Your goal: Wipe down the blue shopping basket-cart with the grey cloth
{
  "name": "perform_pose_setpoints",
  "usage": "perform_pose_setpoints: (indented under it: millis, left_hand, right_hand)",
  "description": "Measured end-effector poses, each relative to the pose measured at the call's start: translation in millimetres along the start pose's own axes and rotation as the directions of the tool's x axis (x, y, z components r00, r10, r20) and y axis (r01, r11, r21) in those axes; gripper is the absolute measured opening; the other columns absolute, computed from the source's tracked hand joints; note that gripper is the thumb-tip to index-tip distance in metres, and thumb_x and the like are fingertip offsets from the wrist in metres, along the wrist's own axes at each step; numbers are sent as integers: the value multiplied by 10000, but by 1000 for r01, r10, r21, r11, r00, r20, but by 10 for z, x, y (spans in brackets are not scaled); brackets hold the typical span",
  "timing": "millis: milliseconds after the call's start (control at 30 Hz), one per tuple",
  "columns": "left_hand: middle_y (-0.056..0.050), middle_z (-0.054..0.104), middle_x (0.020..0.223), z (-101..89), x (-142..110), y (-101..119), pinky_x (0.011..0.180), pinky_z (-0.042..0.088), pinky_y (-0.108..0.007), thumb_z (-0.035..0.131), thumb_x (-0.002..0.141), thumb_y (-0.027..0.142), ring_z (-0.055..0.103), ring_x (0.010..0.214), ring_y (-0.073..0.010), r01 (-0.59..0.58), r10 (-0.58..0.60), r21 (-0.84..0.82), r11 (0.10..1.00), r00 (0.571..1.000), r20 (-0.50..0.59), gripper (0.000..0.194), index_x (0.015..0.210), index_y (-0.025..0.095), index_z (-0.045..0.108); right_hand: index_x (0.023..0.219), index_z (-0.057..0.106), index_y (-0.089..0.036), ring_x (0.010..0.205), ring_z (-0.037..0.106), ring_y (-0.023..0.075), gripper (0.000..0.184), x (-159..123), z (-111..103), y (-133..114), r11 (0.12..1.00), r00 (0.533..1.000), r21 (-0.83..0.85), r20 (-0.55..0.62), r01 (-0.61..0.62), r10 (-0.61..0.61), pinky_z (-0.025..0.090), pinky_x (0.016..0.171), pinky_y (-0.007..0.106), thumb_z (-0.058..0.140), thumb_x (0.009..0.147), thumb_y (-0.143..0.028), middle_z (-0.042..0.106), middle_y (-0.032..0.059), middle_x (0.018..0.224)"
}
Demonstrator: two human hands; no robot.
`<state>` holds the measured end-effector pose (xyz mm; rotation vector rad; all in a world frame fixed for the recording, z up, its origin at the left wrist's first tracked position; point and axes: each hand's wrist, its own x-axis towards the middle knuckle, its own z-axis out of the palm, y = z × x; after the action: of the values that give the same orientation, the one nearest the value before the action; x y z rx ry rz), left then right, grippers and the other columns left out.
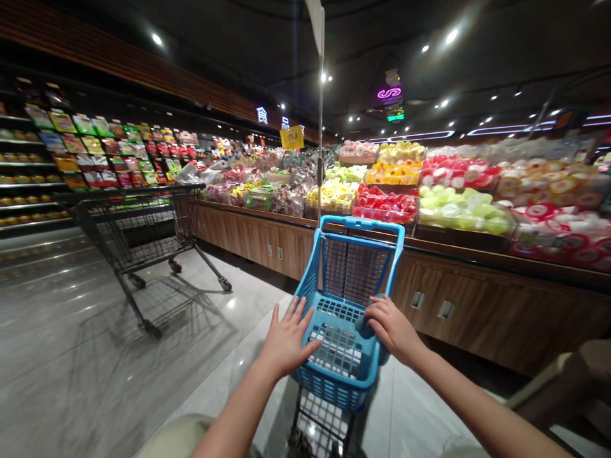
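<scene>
The left hand (289, 337) spreads open above a blue cart (329, 385); the right hand (395, 327) grips a grey-blue object (363, 327). Left of both stands a black cart (138, 256).

At left, 1 black cart (138, 232) is standing on the glossy floor (214, 331). Colourful packages (386, 202) are filling a wooden counter (245, 235).

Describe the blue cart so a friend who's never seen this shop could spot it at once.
Find the long wood-fronted counter heaped with colourful packaged goods. Before it, by the person's left hand and right hand, stands the blue cart. Its bright blue basket sets it apart from the black wire cart off to its left.
</scene>
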<state>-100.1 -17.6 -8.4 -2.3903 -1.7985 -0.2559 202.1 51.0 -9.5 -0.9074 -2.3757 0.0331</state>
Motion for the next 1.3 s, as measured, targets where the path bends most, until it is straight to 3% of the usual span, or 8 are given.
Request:
perform_pose_setpoints:
  millis: [167,267,433,633,767,933,1167,1300]
  left_hand:
    - [-109,139,1598,5,51,61,1140,87,-645,293,881,728,102,1480,-313,80,-80,-3,997,997,9,789,1498,236,304]
    - [-110,127,1599,-14,59,64,1152,71,-627,331,870,726,78,1482,-308,88,-88,3,996,996,19,808,1501,223,297]
    - [-112,103,1601,-64,73,47,1155,30,-621,486,833,650,47,1485,-304,58,-59,16,998,995,84,827,1509,225,270]
    - [-117,113,1599,-91,81,40,1152,35,-627,504,835,603,55,1483,-311,39,-40,4,999,993,111,791,1499,226,299]
    - [-112,149,1595,-63,93,29,1155,58,-621,462,859,618,82,1481,-312,26,-26,0,1000,996,91,753,1489,229,325]
    - [-136,182,1586,-2,121,17,1164,71,-597,329,863,735,108,1480,-299,25,-24,-8,1000,998,61,806,1472,208,365]
    - [-132,216,1578,116,273,50,1162,90,-597,172,893,734,140,1478,-266,131,-131,-14,991,991,1,809,1458,199,392]
    - [-133,216,1579,133,346,46,1162,86,-593,248,884,727,126,1480,-279,135,-135,5,991,991,3,799,1465,195,380]
  right_hand:
    - [1116,621,-267,1281,459,274,256,-292,67,-459,996,997,39,25,76,-77,204,1136,596,429,966,-342,655,62,1127]
    - [1163,606,-280,1305,438,275,261,-384,64,-528,985,982,32,73,171,-173,205,1138,595,463,955,-349,639,60,1197]
    - [1192,588,-241,1267,488,241,292,-272,-44,-174,966,959,-1,124,257,-255,177,1166,557,443,971,-365,647,74,1189]
    - [1166,590,-235,1275,483,232,296,71,-246,455,991,986,-80,132,110,-99,216,1160,538,394,992,-373,644,72,1189]
    - [1063,621,-222,1185,537,232,269,213,-206,565,993,995,-87,75,74,-68,228,1141,553,394,980,-342,658,76,1101]
    - [992,629,-230,1069,563,226,272,125,-78,273,997,998,-46,9,70,-69,250,1117,548,370,975,-311,645,67,1021]
    - [1035,616,-253,1038,559,229,251,-209,-11,-441,986,987,69,53,151,-155,267,1113,534,386,968,-328,640,64,1025]
    - [1039,614,-239,1050,556,232,233,-235,49,-612,977,975,50,81,205,-209,290,1110,503,430,955,-355,649,71,1005]
